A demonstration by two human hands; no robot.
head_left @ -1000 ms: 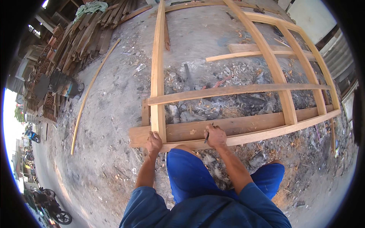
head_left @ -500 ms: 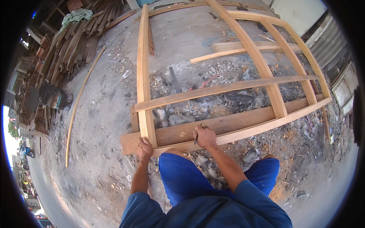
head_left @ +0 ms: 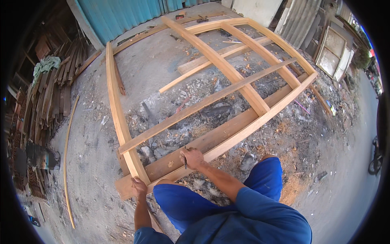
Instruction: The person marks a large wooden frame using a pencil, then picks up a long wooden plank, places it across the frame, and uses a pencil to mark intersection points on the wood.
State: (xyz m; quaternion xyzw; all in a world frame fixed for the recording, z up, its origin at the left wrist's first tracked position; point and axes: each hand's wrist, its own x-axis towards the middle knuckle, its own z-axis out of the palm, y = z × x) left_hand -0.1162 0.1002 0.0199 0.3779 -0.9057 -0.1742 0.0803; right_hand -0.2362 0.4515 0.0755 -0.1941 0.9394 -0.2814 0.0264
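Observation:
A large pale wooden frame (head_left: 221, 151) with several crossing bars lies before me. At its near left corner, my left hand (head_left: 139, 187) is closed around the joint between the left upright (head_left: 115, 110) and the near rail. My right hand (head_left: 192, 158) rests by the near rail, its fingers closed on a thin dark pencil-like tool (head_left: 185, 163) that pokes out below the fist. Under the corner runs a wide brown plank (head_left: 207, 140). A loose slat (head_left: 195, 101) lies diagonally across the bars.
Debris and wood shavings (head_left: 292, 185) cover the ground. A stack of old boards (head_left: 67, 81) with a green cloth (head_left: 46, 67) stands at left, near a long thin strip (head_left: 67, 162). A blue corrugated wall (head_left: 122, 16) rises at the back; a framed panel (head_left: 331, 53) leans at right.
The view has swung right and upward, so the frame and both hands appear farther left and lower. Both hands keep their places at the frame's near left corner.

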